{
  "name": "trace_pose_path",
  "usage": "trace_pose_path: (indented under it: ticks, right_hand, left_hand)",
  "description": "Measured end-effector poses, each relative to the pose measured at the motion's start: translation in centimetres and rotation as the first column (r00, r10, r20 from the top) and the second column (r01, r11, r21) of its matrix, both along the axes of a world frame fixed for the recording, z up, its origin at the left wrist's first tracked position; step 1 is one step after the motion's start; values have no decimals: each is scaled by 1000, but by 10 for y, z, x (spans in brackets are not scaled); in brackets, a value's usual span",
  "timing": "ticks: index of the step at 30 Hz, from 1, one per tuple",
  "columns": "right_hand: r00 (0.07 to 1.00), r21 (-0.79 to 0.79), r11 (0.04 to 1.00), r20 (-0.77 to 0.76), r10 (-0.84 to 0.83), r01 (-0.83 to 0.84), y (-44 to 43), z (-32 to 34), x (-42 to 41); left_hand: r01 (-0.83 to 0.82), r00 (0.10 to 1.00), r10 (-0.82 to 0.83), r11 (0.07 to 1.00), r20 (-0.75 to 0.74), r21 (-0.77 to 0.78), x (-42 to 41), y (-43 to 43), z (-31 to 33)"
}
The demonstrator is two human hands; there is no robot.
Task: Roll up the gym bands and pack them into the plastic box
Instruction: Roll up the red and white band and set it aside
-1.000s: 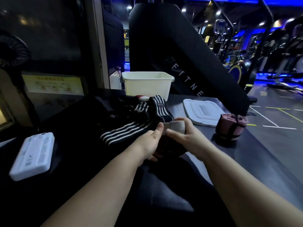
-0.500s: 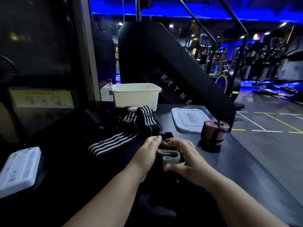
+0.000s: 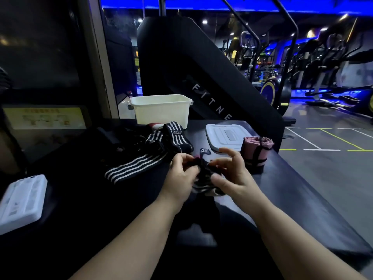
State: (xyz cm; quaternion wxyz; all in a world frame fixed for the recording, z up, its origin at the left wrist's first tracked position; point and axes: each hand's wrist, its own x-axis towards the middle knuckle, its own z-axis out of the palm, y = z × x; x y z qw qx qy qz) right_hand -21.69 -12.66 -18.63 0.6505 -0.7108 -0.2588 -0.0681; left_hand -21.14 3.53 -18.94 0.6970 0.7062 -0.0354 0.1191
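Observation:
Both my hands work a rolled band (image 3: 205,186) with dark and pale stripes above the black table (image 3: 302,199). My left hand (image 3: 181,174) pinches its dark strap at the top left. My right hand (image 3: 232,174) grips the roll from the right, index finger raised. A loose end of the strap (image 3: 203,153) sticks up between the hands. Black-and-white striped bands (image 3: 141,160) lie in a heap to the left. A pink rolled band (image 3: 256,152) stands upright at the right. The white plastic box (image 3: 161,110) sits at the far side of the table.
The box's white lid (image 3: 224,136) lies flat beside the pink roll. A white flat case (image 3: 22,199) rests at the table's left edge. A big black fitness machine (image 3: 201,77) rises right behind the table. The table's right edge drops to the gym floor (image 3: 323,168).
The pale roll has turned in my hands, its dark strap now up. My right hand's fingers have spread, and the camera view has shifted a little.

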Motion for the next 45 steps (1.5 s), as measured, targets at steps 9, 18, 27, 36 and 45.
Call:
trace_pose_path:
  ticks: [9,18,27,36,45]
  right_hand:
    - [911,-184,901,-60,-409,392,-3,-4,-1]
    - [894,-151,941,-298,-336,303,-25,9,-5]
    - [893,19,957,-365,-264,290,-42,19,2]
    - [878,-284,907,-278,-389,312,-26,8,10]
    - [804,-236,922,-452,-385,308,-21,9,15]
  left_hand:
    - [157,984,-134,963,-115,219,1,-12,-14]
    - [216,955,-126,916,-267,339,-3,-3,0]
    - [-19,998,44,874,-40,486,-2,6,16]
    - [-33,987,94,916,-133,400,-9,-5,9]
    - [37,958,37,967,-284,253,-3,-2,10]
